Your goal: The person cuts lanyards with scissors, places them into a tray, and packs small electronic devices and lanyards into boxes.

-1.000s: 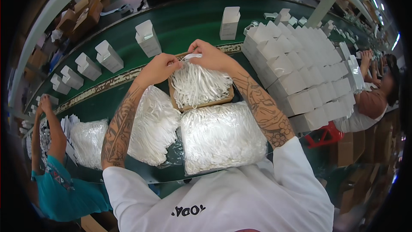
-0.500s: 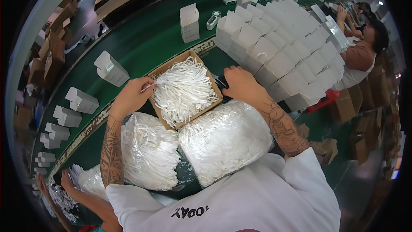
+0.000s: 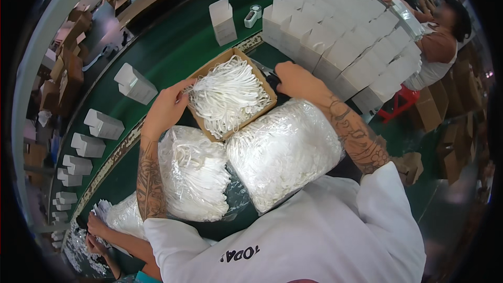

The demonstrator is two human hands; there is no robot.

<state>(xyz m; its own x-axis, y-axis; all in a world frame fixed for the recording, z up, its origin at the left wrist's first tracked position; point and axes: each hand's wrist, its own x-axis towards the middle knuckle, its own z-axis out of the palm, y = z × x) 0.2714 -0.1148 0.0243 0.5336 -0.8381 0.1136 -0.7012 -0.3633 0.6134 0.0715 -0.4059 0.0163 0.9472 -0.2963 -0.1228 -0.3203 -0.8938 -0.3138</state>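
A shallow cardboard box [image 3: 242, 127] holds a thick bundle of thin white cords [image 3: 230, 94], fanned out from the upper left. At the box's left corner my left hand [image 3: 168, 106] is closed, its fingertips pinching the gathered ends of the cords. My right hand [image 3: 297, 81] is closed beside the box's right edge, round the black handle of scissors [image 3: 271, 77]; the blades show only in part. Two clear plastic bags, a left bag [image 3: 193, 175] and a right bag [image 3: 285, 152], lie between my arms, both packed with white cords.
Open white boxes [image 3: 340, 36] stand packed in rows at right. More white boxes [image 3: 135, 85] and a small white device [image 3: 252, 17] sit along the green conveyor [image 3: 173, 47]. Co-workers are at right [image 3: 443, 42] and lower left, where their hand [image 3: 97, 225] shows.
My view has shifted slightly, and both hands keep their places at the box. The lower-left co-worker's hands have moved closer together. At right, the other co-worker's arm now stretches forward.
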